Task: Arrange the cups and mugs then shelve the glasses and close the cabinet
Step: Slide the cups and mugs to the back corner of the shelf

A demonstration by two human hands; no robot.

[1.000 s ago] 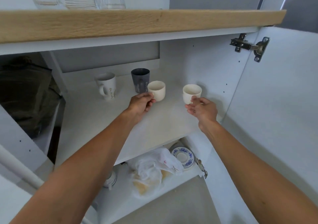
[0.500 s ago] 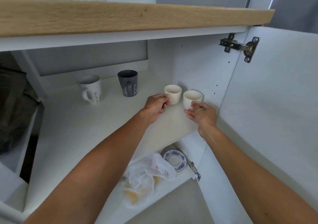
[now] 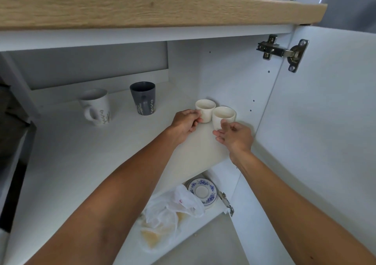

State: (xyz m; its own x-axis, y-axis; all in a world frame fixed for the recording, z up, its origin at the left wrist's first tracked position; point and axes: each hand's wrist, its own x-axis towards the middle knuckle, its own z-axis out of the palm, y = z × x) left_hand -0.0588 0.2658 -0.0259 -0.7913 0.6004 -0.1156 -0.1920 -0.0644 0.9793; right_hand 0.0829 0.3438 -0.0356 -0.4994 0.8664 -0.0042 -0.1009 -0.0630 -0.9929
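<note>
Two small cream cups stand side by side, touching or nearly so, at the right end of the white cabinet shelf [image 3: 81,159]. My left hand [image 3: 186,123] grips the left cream cup [image 3: 206,109] at its near side. My right hand [image 3: 234,136] has its fingers on the near side of the right cream cup [image 3: 223,115]. Further left on the shelf stand a dark grey mug [image 3: 143,97] with a leaf pattern and a white mug [image 3: 96,107] with a leaf pattern, both upright and apart.
The cabinet door [image 3: 325,112] hangs open on the right on a metal hinge [image 3: 281,51]. A wooden countertop edge [image 3: 152,8] runs overhead. On the lower shelf lie a crumpled plastic bag [image 3: 171,211] and blue-patterned saucers [image 3: 202,191].
My left hand has slid its cream cup to the right, away from the dark grey mug, until it stands against the right cup. The camera view has shifted right.
</note>
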